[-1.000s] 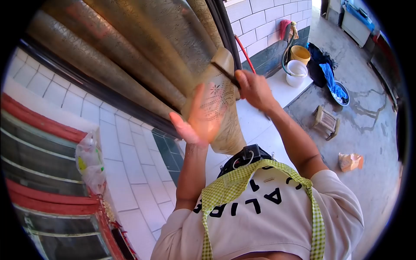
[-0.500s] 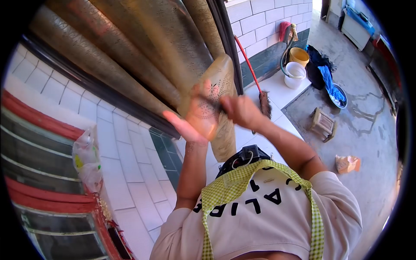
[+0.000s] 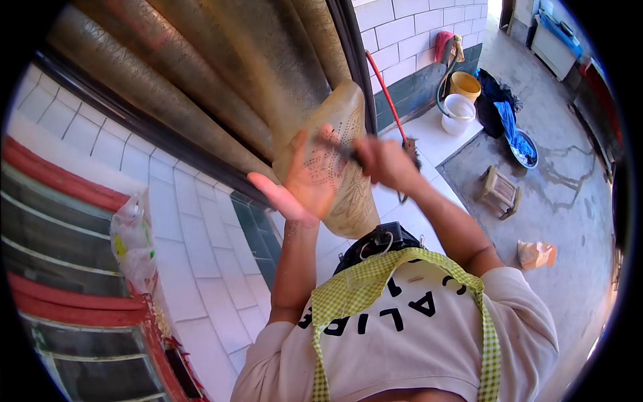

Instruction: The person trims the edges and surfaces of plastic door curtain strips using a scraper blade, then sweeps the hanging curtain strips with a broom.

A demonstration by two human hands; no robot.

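The right hand has its grip clamped on a blurred, dark-handled tool, pointing toward ten o'clock over the tan perforated sheet; the left hand overlaps the sheet, palm open, thumb spread apart. Dotted openings already pattern the sheet; how much work is left cannot be told. Beyond the right hand, at twelve o'clock, stands a red-handled broom.
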